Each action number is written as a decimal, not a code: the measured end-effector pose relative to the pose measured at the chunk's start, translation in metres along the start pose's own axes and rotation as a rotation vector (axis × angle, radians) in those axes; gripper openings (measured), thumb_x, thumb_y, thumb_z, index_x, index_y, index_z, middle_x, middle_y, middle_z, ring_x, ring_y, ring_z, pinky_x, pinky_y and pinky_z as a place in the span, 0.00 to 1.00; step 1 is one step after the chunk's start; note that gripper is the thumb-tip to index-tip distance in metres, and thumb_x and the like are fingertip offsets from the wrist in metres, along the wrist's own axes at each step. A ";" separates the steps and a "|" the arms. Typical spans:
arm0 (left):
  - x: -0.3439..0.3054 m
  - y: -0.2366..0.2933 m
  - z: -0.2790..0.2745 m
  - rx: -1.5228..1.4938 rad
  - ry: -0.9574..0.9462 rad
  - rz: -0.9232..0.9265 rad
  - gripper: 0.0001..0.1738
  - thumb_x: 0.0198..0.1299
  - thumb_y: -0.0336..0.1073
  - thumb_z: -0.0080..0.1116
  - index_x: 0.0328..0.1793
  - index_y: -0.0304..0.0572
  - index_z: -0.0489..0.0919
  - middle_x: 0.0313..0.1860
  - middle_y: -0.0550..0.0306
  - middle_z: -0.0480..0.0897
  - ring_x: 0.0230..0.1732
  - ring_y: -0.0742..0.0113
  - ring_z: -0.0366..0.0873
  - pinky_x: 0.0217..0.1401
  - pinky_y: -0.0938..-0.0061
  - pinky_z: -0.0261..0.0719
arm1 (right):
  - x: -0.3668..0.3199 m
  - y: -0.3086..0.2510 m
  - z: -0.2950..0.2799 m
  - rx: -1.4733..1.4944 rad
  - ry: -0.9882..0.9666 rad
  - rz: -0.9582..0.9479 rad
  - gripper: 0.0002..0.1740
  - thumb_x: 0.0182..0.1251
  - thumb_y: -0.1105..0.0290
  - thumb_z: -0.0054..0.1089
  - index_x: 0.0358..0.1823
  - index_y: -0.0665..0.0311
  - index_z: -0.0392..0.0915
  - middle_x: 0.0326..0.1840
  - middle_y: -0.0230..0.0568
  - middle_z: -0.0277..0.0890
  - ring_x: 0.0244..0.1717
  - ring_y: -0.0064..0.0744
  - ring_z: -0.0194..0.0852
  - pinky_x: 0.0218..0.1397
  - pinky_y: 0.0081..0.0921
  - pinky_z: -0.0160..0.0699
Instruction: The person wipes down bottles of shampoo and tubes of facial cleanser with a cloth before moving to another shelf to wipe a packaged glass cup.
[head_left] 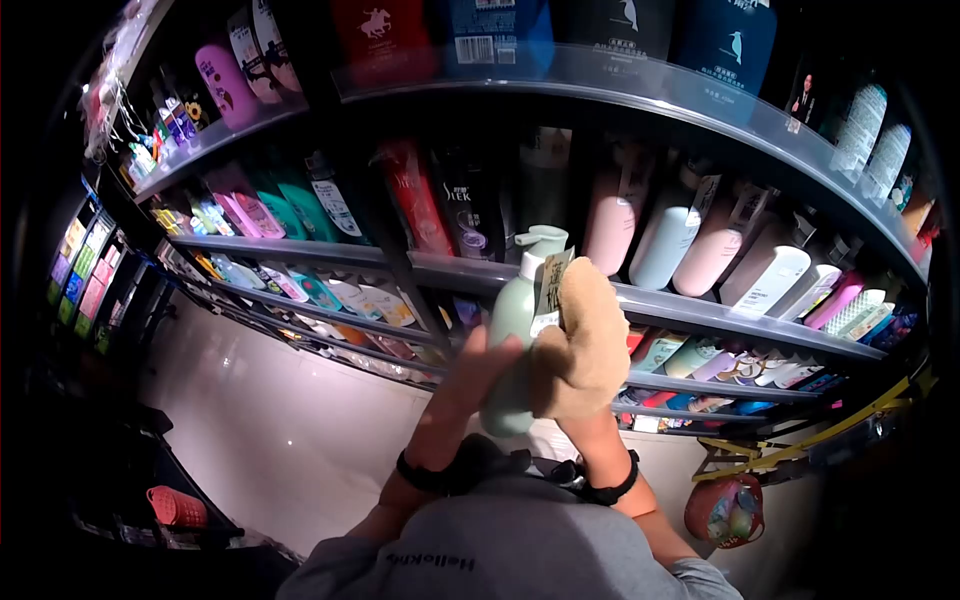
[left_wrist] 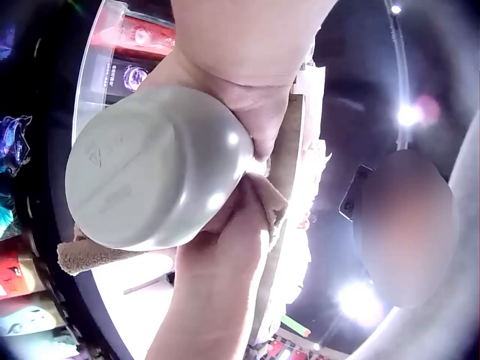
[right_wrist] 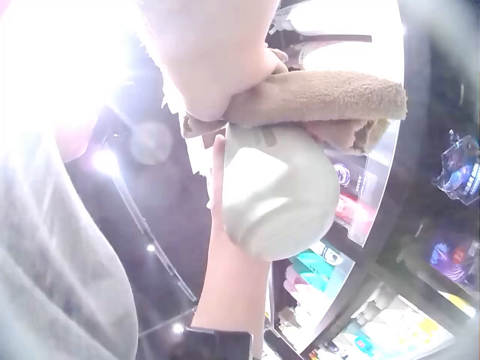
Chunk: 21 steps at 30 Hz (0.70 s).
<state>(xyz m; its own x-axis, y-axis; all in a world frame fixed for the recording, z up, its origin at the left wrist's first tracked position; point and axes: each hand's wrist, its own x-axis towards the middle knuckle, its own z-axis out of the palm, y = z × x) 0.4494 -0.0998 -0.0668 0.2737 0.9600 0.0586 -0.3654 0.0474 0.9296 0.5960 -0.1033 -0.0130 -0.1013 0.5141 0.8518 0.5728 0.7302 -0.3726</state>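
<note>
Largest are the dark shelves (head_left: 680,308), packed with bottles, which curve across the far side of the hands and reach well out past both of them; beneath, on the left hand's side, lies a pale floor (head_left: 260,400), and a red basket (head_left: 697,508) with things in it sits beyond the right hand, well apart from it. The pale green bottle (head_left: 514,310) is in the air between the two hands, in front of the shelves and not resting on them. Its long axis runs from the base, nearer the person's body, out to the pump head (head_left: 545,237), nearer the shelves, with a slight lean toward the right hand's side. The left hand (head_left: 485,360) is the nearer one to the bottle: it grips the lower body, the thumb laid over the near face and the hand closed to about the bottle's width. The tan cloth (head_left: 590,330) lies along the opposite side, touching the bottle, its soft bulk rising beside the body toward the pump. The right hand (right_wrist: 206,75) holds this cloth, its fingers bent and closed on a bunched part near the base; the cloth hides much of the hand in the head view, so the lie of every finger cannot be told. Smallest, a printed tag (head_left: 550,285) shows between the bottle's upper body and the cloth.
</note>
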 end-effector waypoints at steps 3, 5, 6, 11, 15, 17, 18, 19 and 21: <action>-0.006 -0.008 -0.006 -0.013 0.072 0.037 0.25 0.56 0.44 0.53 0.54 0.34 0.68 0.45 0.58 0.74 0.45 0.74 0.70 0.45 0.78 0.70 | 0.012 0.000 0.002 0.167 0.044 0.087 0.18 0.36 0.82 0.51 0.35 0.77 0.73 0.40 0.56 0.72 0.44 0.54 0.71 0.48 0.34 0.69; -0.010 -0.011 -0.013 0.017 0.047 0.038 0.46 0.48 0.63 0.56 0.61 0.32 0.62 0.53 0.51 0.72 0.52 0.66 0.72 0.52 0.72 0.73 | 0.012 -0.002 -0.002 0.226 -0.061 0.129 0.18 0.37 0.84 0.49 0.35 0.77 0.73 0.40 0.54 0.72 0.43 0.51 0.70 0.48 0.30 0.69; -0.012 -0.011 -0.013 -0.011 0.084 0.039 0.46 0.48 0.64 0.56 0.61 0.32 0.62 0.54 0.51 0.72 0.52 0.65 0.72 0.52 0.72 0.73 | 0.014 -0.007 -0.013 0.089 -0.193 0.113 0.17 0.44 0.83 0.51 0.40 0.75 0.73 0.42 0.53 0.72 0.45 0.51 0.70 0.50 0.29 0.67; -0.025 -0.003 -0.008 -0.137 0.238 0.043 0.46 0.48 0.64 0.55 0.62 0.32 0.63 0.55 0.50 0.72 0.54 0.62 0.72 0.55 0.70 0.71 | -0.009 0.004 0.019 0.278 0.121 0.213 0.22 0.55 0.72 0.56 0.53 0.70 0.69 0.51 0.49 0.71 0.53 0.43 0.67 0.59 0.28 0.60; -0.025 -0.013 -0.005 -0.152 0.231 0.018 0.47 0.49 0.66 0.51 0.63 0.33 0.62 0.58 0.48 0.70 0.56 0.57 0.70 0.60 0.66 0.67 | -0.004 -0.008 -0.006 0.365 -0.066 0.365 0.28 0.49 0.71 0.62 0.54 0.69 0.68 0.52 0.47 0.69 0.52 0.39 0.67 0.58 0.27 0.62; -0.021 -0.053 -0.049 -0.131 0.146 -0.009 0.45 0.51 0.65 0.49 0.64 0.35 0.62 0.58 0.49 0.70 0.57 0.59 0.69 0.61 0.66 0.66 | -0.014 -0.010 -0.011 0.433 -0.016 0.239 0.30 0.45 0.70 0.66 0.52 0.69 0.68 0.50 0.45 0.70 0.49 0.36 0.69 0.54 0.28 0.67; -0.024 -0.051 -0.048 -0.215 -0.130 0.107 0.22 0.65 0.46 0.40 0.57 0.38 0.69 0.46 0.60 0.75 0.45 0.74 0.71 0.48 0.81 0.69 | -0.030 -0.003 -0.008 0.372 -0.092 0.255 0.30 0.44 0.69 0.69 0.52 0.68 0.68 0.46 0.41 0.71 0.45 0.33 0.70 0.49 0.27 0.71; -0.028 -0.048 -0.041 -0.212 -0.118 0.102 0.22 0.65 0.46 0.40 0.57 0.38 0.69 0.46 0.60 0.75 0.45 0.74 0.71 0.48 0.81 0.69 | -0.036 0.003 -0.006 0.364 -0.080 0.270 0.30 0.44 0.69 0.69 0.52 0.68 0.68 0.46 0.41 0.71 0.45 0.33 0.70 0.49 0.27 0.71; -0.033 -0.042 -0.026 -0.200 -0.011 0.028 0.22 0.65 0.46 0.40 0.57 0.38 0.69 0.46 0.60 0.75 0.45 0.74 0.71 0.48 0.81 0.69 | -0.043 0.014 -0.004 0.414 -0.095 0.163 0.30 0.47 0.68 0.68 0.52 0.67 0.68 0.45 0.39 0.72 0.44 0.31 0.71 0.47 0.25 0.73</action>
<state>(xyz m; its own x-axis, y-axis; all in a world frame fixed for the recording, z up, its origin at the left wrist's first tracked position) 0.4326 -0.1262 -0.1174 0.2699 0.9588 0.0885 -0.5421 0.0754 0.8369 0.6113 -0.1171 -0.0538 -0.1216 0.6624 0.7392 0.2161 0.7445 -0.6317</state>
